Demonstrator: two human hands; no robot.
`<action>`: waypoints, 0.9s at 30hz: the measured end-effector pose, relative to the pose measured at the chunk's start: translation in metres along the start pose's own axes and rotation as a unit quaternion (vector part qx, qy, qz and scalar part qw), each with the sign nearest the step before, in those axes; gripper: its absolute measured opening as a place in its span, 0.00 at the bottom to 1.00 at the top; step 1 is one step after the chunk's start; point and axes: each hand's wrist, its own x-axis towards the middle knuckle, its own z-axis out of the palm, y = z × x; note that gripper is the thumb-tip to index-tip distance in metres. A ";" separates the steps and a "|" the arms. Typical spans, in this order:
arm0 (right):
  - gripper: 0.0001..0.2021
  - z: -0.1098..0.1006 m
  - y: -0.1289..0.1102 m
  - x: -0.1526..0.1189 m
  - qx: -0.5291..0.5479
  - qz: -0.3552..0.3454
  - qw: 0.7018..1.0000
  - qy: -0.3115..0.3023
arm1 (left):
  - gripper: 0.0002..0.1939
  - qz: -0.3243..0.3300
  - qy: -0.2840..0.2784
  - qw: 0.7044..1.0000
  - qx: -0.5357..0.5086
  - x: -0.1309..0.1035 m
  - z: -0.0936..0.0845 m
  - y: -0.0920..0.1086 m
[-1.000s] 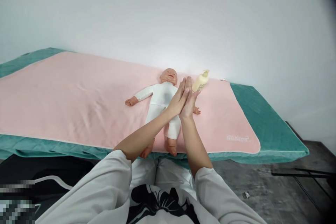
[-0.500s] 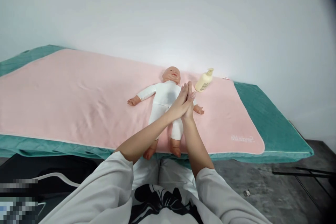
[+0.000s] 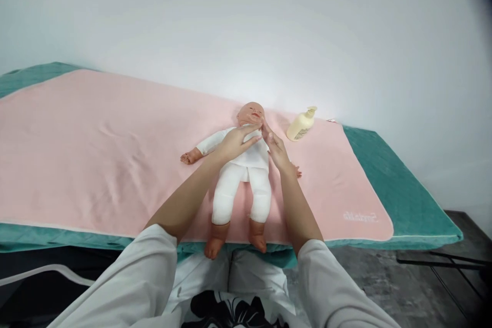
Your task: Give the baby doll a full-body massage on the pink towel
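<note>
A baby doll (image 3: pixel 240 166) in white clothes lies on its back on a pink mat (image 3: pixel 154 164), its feet at the front edge. Above the doll's chest is my left hand (image 3: pixel 237 142), its fingers stretched out toward the right. My right hand (image 3: pixel 275 147) is beside it, over the doll's other shoulder, with fingers extended. The fingertips of both hands meet or nearly meet just below the doll's chin; whether they touch the doll is unclear. Neither hand holds anything. A pale yellow pump bottle (image 3: pixel 301 125) stands to the right of the doll's head.
The pink mat lies over a green padded surface (image 3: pixel 400 184) against a pale wall (image 3: pixel 230 25). A white hose or cable (image 3: pixel 49 269) runs at the lower left. Black metal legs (image 3: pixel 442 261) stand on the grey floor at the lower right.
My palms, pressed together before, have come apart at the heels. My left hand has moved left and turned over the doll's chest. The view has shifted slightly.
</note>
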 end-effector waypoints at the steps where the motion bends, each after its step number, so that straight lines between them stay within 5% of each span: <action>1: 0.38 -0.003 0.003 0.000 0.037 0.005 0.999 -0.017 | 0.24 0.002 0.033 0.999 -0.012 -0.003 -0.003 -0.006; 5: 0.36 -0.008 0.020 -0.006 0.128 0.031 0.988 -0.076 | 0.24 -0.010 0.148 0.987 -0.059 -0.016 -0.013 -0.027; 9: 0.25 -0.001 0.032 -0.012 0.146 0.005 0.970 -0.197 | 0.23 0.025 0.155 0.984 -0.082 -0.021 -0.014 -0.035; 14: 0.21 0.010 0.040 -0.011 0.105 -0.112 0.943 -0.295 | 0.23 0.049 0.153 0.981 -0.107 -0.021 -0.008 -0.037; 19: 0.25 0.014 0.046 -0.003 -0.005 -0.139 0.950 -0.280 | 0.21 0.039 0.126 0.984 -0.119 -0.023 -0.004 -0.039; 27: 0.31 0.025 0.067 0.006 -0.099 -0.040 0.981 -0.164 | 0.24 0.033 0.060 0.989 -0.129 -0.021 -0.003 -0.030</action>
